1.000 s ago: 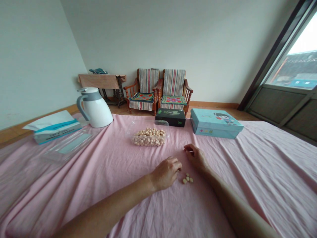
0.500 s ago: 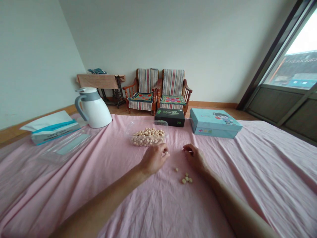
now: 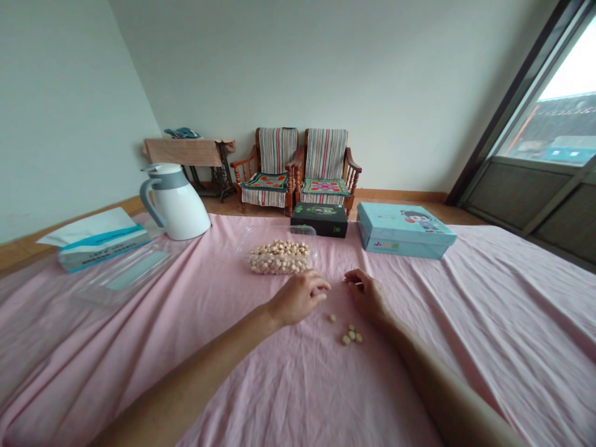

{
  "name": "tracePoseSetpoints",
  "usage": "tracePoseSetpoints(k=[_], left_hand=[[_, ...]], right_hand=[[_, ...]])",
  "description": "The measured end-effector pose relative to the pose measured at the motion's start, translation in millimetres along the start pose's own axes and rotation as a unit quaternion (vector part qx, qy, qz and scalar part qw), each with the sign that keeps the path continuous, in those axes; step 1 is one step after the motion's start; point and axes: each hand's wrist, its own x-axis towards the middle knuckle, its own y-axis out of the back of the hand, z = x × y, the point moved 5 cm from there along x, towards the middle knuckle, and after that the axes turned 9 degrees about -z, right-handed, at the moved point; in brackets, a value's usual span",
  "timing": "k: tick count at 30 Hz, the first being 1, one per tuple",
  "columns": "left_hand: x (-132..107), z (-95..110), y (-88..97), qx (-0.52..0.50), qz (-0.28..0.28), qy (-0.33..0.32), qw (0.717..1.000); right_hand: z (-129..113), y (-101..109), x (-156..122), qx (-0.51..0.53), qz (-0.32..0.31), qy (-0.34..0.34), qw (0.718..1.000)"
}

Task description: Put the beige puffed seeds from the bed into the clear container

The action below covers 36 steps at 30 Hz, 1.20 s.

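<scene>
Pink cotton sheet covers the surface, creased in long folds running toward the near edge. Pale round pellets lie heaped in a clear plastic tub at far centre. Nearer, on the bare sheet, sits a small cluster of loose pellets, with a single pellet apart from it, between the two hands.

Left hand: fingers curled, tips close together, just beside the tub's near right corner but not touching it. No pellet clearly held; cannot tell if the hand is empty. Right hand: thumb and fingertips drawn together on the sheet, near the cluster. A pale speck shows at the tips; cannot tell what it is or if it is gripped.

Far edge of the sheet: black box just behind the tub, blue cartoon-printed box to its right, white jug at left. Far left: white-and-teal packet, clear plastic sheet beside it.

Beyond: wooden floor, two striped wooden armchairs against a pale wall, narrow cloth-topped table at left, large window at right.
</scene>
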Motion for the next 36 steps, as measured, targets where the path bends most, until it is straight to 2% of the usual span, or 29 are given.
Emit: tracePoseSetpoints(k=[1,3,6,8,10,12,14,16,18,19,20,21,22,24,26,28,30,33,36], left_hand=[[-2.1,5.1,-13.2,-0.005,-0.045,-0.013,0.999],[-6.8,12.8,-33.7,0.002,-0.094,-0.032,0.995],[-11.8,17.0,-48.8,0.025,-0.108,-0.038,0.993],[-12.6,15.0,-45.7,0.036,-0.093,-0.03,0.995],[-11.2,8.5,-28.1,0.052,-0.045,-0.009,0.998],[-9.1,-1.9,3.9,0.085,0.042,0.031,0.995],[-8.2,-11.9,42.4,0.139,0.151,0.076,0.976],[-9.9,-17.7,75.1,0.19,0.26,0.12,0.939],[-9.0,-16.8,86.9,0.194,0.3,0.121,0.926],[-6.8,-14.2,83.5,0.176,0.287,0.106,0.936],[-3.4,-10.2,73.8,0.147,0.247,0.082,0.954],[-0.1,-4.5,59.3,0.111,0.192,0.051,0.974],[3.1,2.4,40.0,0.069,0.111,0.018,0.991],[4.0,18.5,1.6,0.009,-0.024,-0.041,0.999],[1.2,32.6,-28.3,-0.016,-0.107,-0.085,0.99],[-0.8,38.2,-46.1,-0.013,-0.136,-0.082,0.987],[-1.0,38.1,-55.6,0.004,-0.137,-0.057,0.989],[0.3,35.8,-63.0,0.008,-0.131,-0.033,0.991],[1.6,36.3,-67.0,-0.016,-0.131,-0.036,0.991]], right_hand=[[0.1,-0.3,0.1,0.001,-0.001,0.001,1.0],[0.8,-0.9,0.3,0.002,-0.001,0.002,1.0],[2.1,-1.2,0.6,0.002,0.0,0.003,1.0],[2.6,-1.2,0.7,0.002,0.0,0.005,1.0],[2.8,-1.2,0.9,0.001,0.001,0.005,1.0],[2.6,-1.1,1.0,0.001,0.002,0.004,1.0],[2.1,-1.1,1.0,0.001,0.003,0.001,1.0],[1.2,-1.0,0.9,0.003,0.002,0.0,1.0],[0.0,-0.5,0.7,0.005,0.001,0.0,1.0],[-0.5,-0.2,0.5,0.006,0.001,0.0,1.0],[-1.0,0.2,0.4,0.006,0.001,0.0,1.0],[-1.4,0.5,0.3,0.006,0.0,-0.001,1.0],[-1.8,0.6,0.2,0.006,0.0,-0.002,1.0],[-2.2,0.5,0.1,0.007,-0.003,-0.004,1.0],[-2.5,0.1,0.0,0.01,-0.004,-0.005,1.0],[-2.7,-0.1,0.2,0.012,-0.004,-0.005,1.0],[-3.1,0.1,0.5,0.011,-0.004,-0.005,1.0],[-4.3,1.1,1.0,0.012,-0.003,-0.002,1.0],[-5.2,1.6,1.2,0.012,-0.002,0.003,1.0]])
